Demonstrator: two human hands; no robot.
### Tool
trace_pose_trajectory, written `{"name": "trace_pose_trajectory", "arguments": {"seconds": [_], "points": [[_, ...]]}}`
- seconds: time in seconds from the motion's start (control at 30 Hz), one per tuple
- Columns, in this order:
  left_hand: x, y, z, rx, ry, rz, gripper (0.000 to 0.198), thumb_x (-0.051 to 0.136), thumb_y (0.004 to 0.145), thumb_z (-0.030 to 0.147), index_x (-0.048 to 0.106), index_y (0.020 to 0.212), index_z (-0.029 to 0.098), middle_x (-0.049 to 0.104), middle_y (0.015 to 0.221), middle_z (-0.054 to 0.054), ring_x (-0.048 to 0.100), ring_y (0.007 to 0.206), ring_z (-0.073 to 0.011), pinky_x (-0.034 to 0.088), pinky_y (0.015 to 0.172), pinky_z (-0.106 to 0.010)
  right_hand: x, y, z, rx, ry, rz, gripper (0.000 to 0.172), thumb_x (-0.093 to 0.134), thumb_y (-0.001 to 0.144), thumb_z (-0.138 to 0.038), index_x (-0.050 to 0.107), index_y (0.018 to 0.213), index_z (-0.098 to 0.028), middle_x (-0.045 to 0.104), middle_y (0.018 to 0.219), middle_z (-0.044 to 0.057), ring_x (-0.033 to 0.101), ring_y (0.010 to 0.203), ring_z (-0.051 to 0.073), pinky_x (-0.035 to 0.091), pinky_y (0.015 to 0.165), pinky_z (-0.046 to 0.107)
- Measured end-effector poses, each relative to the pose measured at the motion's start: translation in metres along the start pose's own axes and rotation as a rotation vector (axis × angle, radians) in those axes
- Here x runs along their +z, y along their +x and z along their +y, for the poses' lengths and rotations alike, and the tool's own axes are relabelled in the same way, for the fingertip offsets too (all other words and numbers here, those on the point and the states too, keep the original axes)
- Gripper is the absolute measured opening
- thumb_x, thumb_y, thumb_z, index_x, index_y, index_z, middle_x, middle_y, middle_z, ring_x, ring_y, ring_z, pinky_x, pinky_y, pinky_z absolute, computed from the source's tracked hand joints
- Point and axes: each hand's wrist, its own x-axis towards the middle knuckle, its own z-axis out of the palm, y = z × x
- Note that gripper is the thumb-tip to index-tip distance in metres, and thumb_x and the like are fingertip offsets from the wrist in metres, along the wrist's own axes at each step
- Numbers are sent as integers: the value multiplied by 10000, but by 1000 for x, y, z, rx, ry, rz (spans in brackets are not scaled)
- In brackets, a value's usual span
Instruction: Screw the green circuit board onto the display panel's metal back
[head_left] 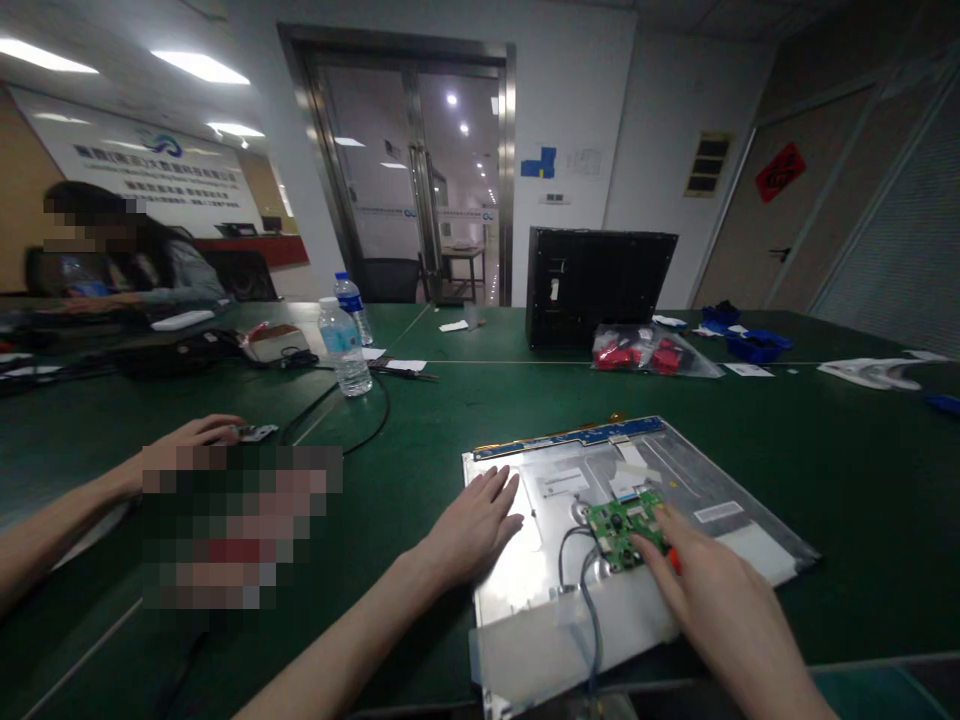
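Observation:
A silver display panel (pixel 675 480) lies face down on the green table, with a blue strip along its far edge. A small green circuit board (pixel 622 525) sits on its back, with dark wires (pixel 589 590) running toward me. My left hand (pixel 472 525) rests flat on the panel's left edge, fingers stretched out. My right hand (pixel 705 590) reaches onto the circuit board, fingers together on its near right corner, with something red and orange partly hidden under them.
Another person's hand (pixel 187 445) rests on the table at left near a small metal part (pixel 255 433). Two water bottles (pixel 345 345), black cables, a black monitor casing (pixel 592 285), a bag of red parts (pixel 645 352) and blue items (pixel 750 345) lie farther back. A person sits at far left.

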Motion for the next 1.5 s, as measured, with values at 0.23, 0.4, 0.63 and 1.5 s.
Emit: {"name": "trace_pose_trajectory", "arguments": {"seconds": [0.23,0.4,0.63,1.5], "points": [[-1,-23,-41,-47,18,83,480,354,1028,371,461,1454,178,408,1525,-142,353,1422,-324,330,1151,-487,10,20,51,79,-99,-80,478,295,1007,-345,620,1291,-141,719,1155,177,724,978,330,575,812,462],[-16,-38,-48,-189,113,38,446,382,1012,275,504,1428,171,467,1483,-160,448,1361,-329,351,1138,-484,30,5,37,3,-110,-127,501,285,1013,-327,530,1385,-98,529,1417,176,668,1124,313,571,880,436],[-33,-52,-41,-316,179,-86,572,306,907,4,443,1454,92,464,1470,-196,501,1320,-289,420,1093,-400,28,-10,3,-41,-94,-262,502,288,1014,-303,529,1375,-52,532,1396,230,699,1056,326,591,826,433],[-70,-61,-49,-206,-369,-242,421,586,710,263,620,1122,182,620,954,-44,578,858,-212,459,759,-297,1,83,-9,-517,294,-368,370,677,773,-293,656,1123,-175,696,1031,100,630,949,262,464,787,344]]}}
